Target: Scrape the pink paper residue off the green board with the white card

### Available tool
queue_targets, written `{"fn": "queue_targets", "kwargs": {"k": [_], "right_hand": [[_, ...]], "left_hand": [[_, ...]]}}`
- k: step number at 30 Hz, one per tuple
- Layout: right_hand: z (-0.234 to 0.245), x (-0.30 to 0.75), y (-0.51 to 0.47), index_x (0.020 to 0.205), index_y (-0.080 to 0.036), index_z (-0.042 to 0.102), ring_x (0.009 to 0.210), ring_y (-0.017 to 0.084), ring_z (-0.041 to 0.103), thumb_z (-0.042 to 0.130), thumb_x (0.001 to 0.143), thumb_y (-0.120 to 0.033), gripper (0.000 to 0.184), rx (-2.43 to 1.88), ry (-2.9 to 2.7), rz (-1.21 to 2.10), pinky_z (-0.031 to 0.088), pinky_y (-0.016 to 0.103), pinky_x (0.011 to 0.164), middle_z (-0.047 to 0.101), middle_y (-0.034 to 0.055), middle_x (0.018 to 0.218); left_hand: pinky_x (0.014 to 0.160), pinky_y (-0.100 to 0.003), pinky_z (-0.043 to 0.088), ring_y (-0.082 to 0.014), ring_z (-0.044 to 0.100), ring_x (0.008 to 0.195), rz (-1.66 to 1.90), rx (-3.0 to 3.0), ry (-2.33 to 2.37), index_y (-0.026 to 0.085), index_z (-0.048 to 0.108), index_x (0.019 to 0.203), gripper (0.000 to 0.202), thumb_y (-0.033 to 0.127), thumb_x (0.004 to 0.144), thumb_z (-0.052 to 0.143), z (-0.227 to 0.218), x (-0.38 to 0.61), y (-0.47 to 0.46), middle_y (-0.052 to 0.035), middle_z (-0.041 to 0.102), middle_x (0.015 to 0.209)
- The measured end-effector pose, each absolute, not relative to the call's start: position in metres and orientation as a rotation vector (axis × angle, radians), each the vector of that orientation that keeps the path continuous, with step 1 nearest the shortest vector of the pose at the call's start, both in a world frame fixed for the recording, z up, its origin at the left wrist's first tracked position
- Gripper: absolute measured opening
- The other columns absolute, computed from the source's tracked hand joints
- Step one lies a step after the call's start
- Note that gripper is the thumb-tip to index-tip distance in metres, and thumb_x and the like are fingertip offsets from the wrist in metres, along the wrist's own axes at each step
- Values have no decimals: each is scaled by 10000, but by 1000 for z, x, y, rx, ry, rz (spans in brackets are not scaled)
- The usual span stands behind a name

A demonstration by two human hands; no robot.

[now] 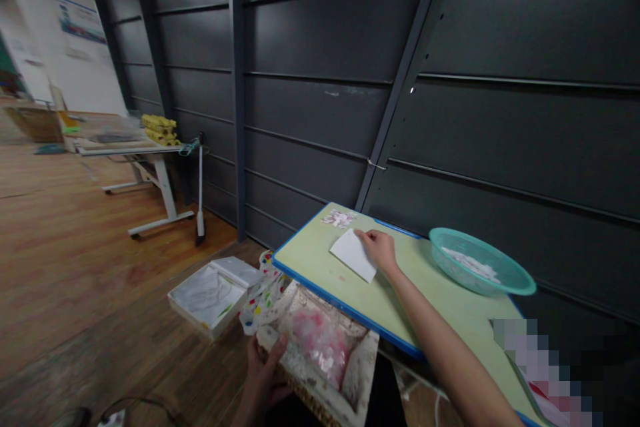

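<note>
My right hand [379, 250] pinches the edge of a white card [351, 253] over the pale green tabletop [415, 307] with a blue rim. Below the table's near edge, my left hand [266, 370] grips the side of a worn, whitish box [363, 373], thumb over its rim. Inside that box lies a clear plastic bag with pink contents [320, 347]. A small pile of pink and white pieces [339, 217] rests at the table's far left corner. To the right stands a teal plastic basin [480, 263] with white pieces in it.
Left of the table, an open white box [207, 300] sits on the wooden floor beside a colourfully dotted bag [267, 290]. Dark metal panels [315, 40] rise right behind the table. Farther left is a white-legged table [120, 143] with yellow items [160, 128].
</note>
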State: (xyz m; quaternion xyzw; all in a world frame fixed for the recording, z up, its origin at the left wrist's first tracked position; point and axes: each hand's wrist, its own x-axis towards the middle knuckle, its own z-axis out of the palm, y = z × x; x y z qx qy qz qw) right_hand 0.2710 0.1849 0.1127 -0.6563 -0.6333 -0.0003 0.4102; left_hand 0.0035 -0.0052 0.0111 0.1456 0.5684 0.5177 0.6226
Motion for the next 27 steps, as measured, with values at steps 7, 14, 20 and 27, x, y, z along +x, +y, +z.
{"fn": "queue_targets", "kwargs": {"k": [7,14,20,27], "right_hand": [[110,254,193,662,-207,744,648,223,650,513,893,-579,495,-1670,-1718,-118,375,298,600,752,112,708],[107,266,177,577,-185,699,545,190,577,489,815,-734,635,-1514,-1642,94,370,290,553,675,73,558],[102,258,177,563,-187,686,543,185,560,497,795,-725,616,-1547,-1653,124,355,294,549,667,73,557],[103,260,172,545,-182,673,520,181,548,502,780,-755,642,-1548,-1591,167,350,290,522,641,65,517]], "left_hand": [[673,-443,639,-289,760,873,1165,334,1319,334,348,1352,845,551,677,807,10,3,-6,-161,553,1411],[653,-448,634,-246,744,793,1170,337,1344,334,364,1287,763,530,691,799,7,4,-5,-150,484,1465],[649,-401,636,-257,739,866,1186,325,1334,316,363,1300,787,497,685,819,13,5,-7,-151,532,1421],[622,-429,627,-241,747,752,1155,356,1327,326,337,1329,847,582,665,797,12,3,-6,-165,536,1405]]}}
